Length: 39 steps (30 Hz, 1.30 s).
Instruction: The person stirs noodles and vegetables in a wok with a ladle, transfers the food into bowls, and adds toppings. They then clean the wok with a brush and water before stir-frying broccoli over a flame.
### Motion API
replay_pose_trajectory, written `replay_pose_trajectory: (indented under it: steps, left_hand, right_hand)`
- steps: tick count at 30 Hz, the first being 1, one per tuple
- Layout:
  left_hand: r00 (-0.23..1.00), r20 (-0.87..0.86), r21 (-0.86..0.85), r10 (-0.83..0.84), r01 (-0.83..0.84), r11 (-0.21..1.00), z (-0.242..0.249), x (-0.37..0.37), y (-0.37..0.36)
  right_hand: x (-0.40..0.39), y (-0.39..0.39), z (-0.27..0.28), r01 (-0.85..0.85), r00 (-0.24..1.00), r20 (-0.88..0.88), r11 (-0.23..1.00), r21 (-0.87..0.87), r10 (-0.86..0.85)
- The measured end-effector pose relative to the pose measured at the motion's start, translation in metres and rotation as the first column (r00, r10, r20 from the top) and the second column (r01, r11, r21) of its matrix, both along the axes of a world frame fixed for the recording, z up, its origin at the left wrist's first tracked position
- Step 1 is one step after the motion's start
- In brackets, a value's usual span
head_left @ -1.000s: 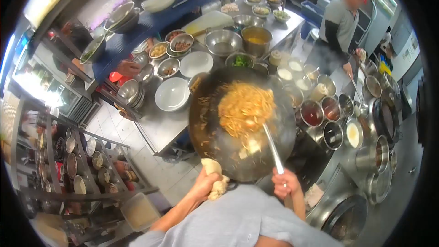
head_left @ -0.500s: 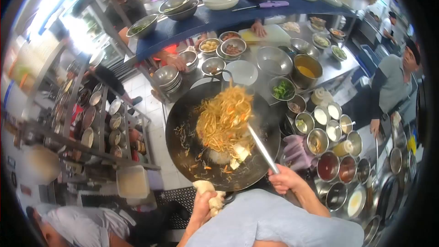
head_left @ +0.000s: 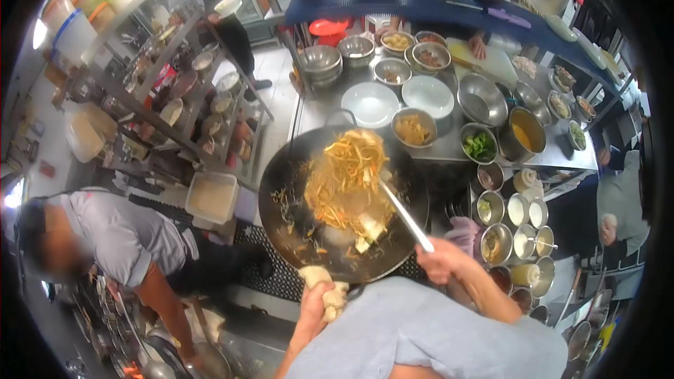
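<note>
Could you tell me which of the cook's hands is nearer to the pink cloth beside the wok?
Right. The right hand, gripping the ladle, is just beside the pink cloth; the left hand holds the wok handle, farther away.

shirt: light grey-blue | sleeves: short | forearms: bare

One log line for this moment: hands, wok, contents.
left hand: grips cloth-wrapped wok handle | right hand: holds ladle in noodles | wok: held up

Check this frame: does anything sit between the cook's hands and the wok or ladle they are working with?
Nothing visible does. The left hand grips the wok handle through a cloth, and the right hand holds the ladle, its end in the noodles.
</note>
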<state>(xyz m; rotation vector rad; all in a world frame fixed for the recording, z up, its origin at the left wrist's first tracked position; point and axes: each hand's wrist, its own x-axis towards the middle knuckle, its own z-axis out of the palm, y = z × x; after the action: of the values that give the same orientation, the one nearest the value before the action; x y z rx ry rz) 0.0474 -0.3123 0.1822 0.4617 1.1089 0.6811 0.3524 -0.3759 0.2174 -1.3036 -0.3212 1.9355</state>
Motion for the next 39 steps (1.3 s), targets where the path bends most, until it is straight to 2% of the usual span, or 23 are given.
replay_pose_trajectory:
  steps: [1, 2, 3, 4, 7, 10, 14, 15, 18, 21, 24, 27, 30, 34, 38, 39]
  left_hand:
    - [1.0, -0.022, -0.042, 0.006, -0.007, 0.999, 0.0, -0.003, -0.001]
    - [0.999, -0.038, -0.076, 0.013, -0.016, 0.997, -0.002, -0.005, 0.0]
    - [0.999, 0.026, -0.016, 0.043, -0.042, 0.999, -0.008, -0.005, 0.001]
    - [0.999, 0.016, -0.009, 0.045, -0.045, 0.999, -0.008, -0.009, 0.004]
    - [0.996, -0.002, 0.008, 0.086, -0.086, 0.996, -0.009, -0.009, 0.015]
    - [0.996, -0.038, -0.009, 0.082, -0.082, 0.997, -0.012, -0.009, 0.025]
    - [0.99, -0.079, 0.02, 0.115, -0.114, 0.993, -0.02, 0.003, 0.034]
    - [0.985, -0.023, 0.02, 0.174, -0.173, 0.985, -0.028, 0.005, 0.036]
    - [0.971, 0.006, -0.007, 0.238, -0.238, 0.971, -0.02, 0.027, 0.035]
    - [0.946, -0.046, 0.069, 0.322, -0.319, 0.945, -0.009, 0.052, 0.035]
    - [0.914, -0.005, 0.14, 0.407, -0.402, 0.905, -0.013, 0.074, 0.036]
    - [0.86, -0.025, 0.211, 0.51, -0.494, 0.844, -0.01, 0.097, 0.04]
    - [0.831, -0.059, 0.244, 0.552, -0.524, 0.816, -0.008, 0.11, 0.045]
    - [0.785, -0.011, 0.346, 0.62, -0.579, 0.739, 0.003, 0.134, 0.05]
    - [0.777, 0.019, 0.334, 0.63, -0.598, 0.728, 0.002, 0.141, 0.051]
    - [0.764, 0.023, 0.339, 0.645, -0.613, 0.714, 0.004, 0.145, 0.052]
  right_hand:
    - [0.003, 0.011, 0.001, 0.004, 0.985, -0.173, 1.0, -0.015, -0.007]
    - [0.001, 0.016, 0.003, -0.013, 0.981, -0.195, 0.999, -0.03, 0.007]
    - [-0.001, 0.023, 0.002, -0.018, 0.972, -0.233, 0.998, -0.056, 0.005]
    - [-0.005, 0.027, -0.001, -0.018, 0.961, -0.275, 0.996, -0.087, -0.006]
    - [-0.01, 0.038, 0.004, 0.016, 0.874, -0.475, 0.983, -0.184, -0.103]
    - [-0.008, 0.049, 0.009, 0.007, 0.849, -0.52, 0.988, -0.155, -0.088]
    - [0.014, 0.07, 0.038, 0.005, 0.902, -0.429, 0.997, -0.079, -0.038]
    - [0.024, 0.076, 0.044, -0.003, 0.91, -0.415, 0.998, -0.056, -0.021]
    - [0.056, 0.093, 0.068, -0.012, 0.932, -0.362, 1.0, 0.007, 0.014]
    - [0.097, 0.109, 0.085, -0.042, 0.947, -0.315, 0.997, 0.069, 0.062]
    - [0.137, 0.127, 0.098, -0.061, 0.95, -0.298, 0.989, 0.131, 0.098]
    - [0.176, 0.144, 0.105, -0.094, 0.971, -0.198, 0.978, 0.185, 0.131]
    - [0.205, 0.161, 0.098, -0.133, 0.985, -0.083, 0.969, 0.211, 0.153]
    - [0.236, 0.176, 0.07, -0.205, 0.976, 0.125, 0.952, 0.225, 0.181]
    - [0.253, 0.197, 0.019, -0.337, 0.888, 0.384, 0.926, 0.167, 0.254]
    - [0.256, 0.203, -0.006, -0.37, 0.87, 0.418, 0.906, 0.204, 0.261]
